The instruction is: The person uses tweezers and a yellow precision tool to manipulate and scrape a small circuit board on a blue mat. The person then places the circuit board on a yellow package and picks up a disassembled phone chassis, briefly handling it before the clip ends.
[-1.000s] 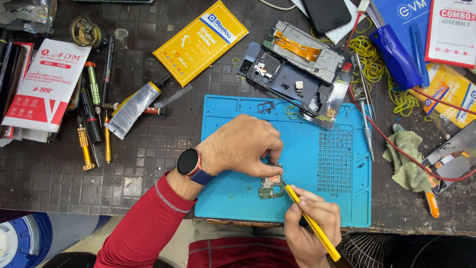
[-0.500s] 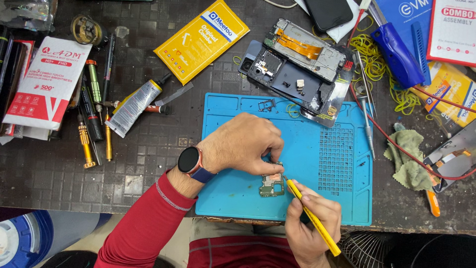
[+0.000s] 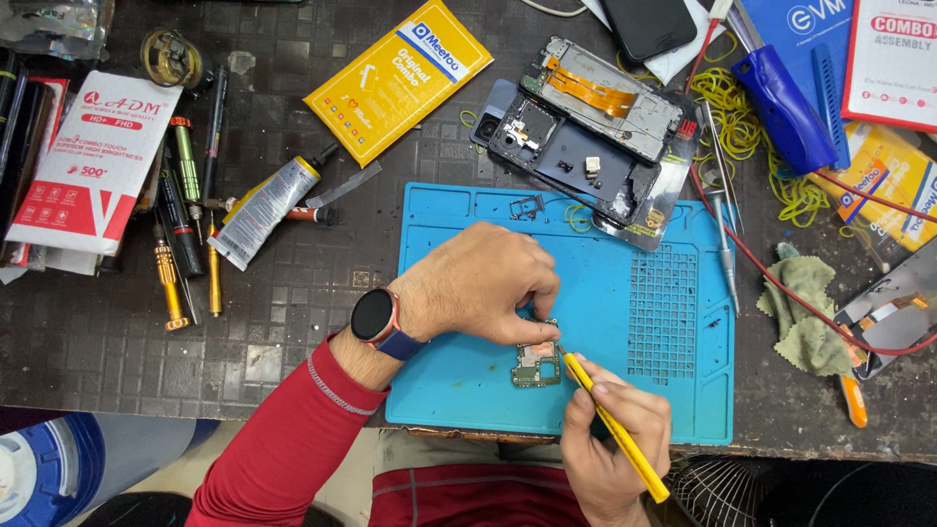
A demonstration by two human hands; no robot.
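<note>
A: Where is the small green circuit board [image 3: 536, 363] with the copper patch?

B: It lies on the blue silicone work mat [image 3: 459, 390], near the mat's front edge. The left hand [image 3: 478, 283], with a round black wristwatch [image 3: 372, 317] above a red sleeve, has its fingertips pinched narrow on the board's upper edge.

A: And the right hand [image 3: 610, 439]?

B: Its fingers are closed round a slim yellow tool [image 3: 615, 427], held like a pen, with the tip touching the board's right side.

A: What lies behind them?

B: An opened dark phone body [image 3: 586, 146] with an orange flex strip lies partly over the mat's far edge. A grey glue tube [image 3: 262, 210] and yellow-handled screwdrivers [image 3: 171, 283] lie well apart to the left on the dark tiled bench [image 3: 293, 322]. A crumpled green cloth [image 3: 805, 312] is just beside the mat's right edge.
</note>
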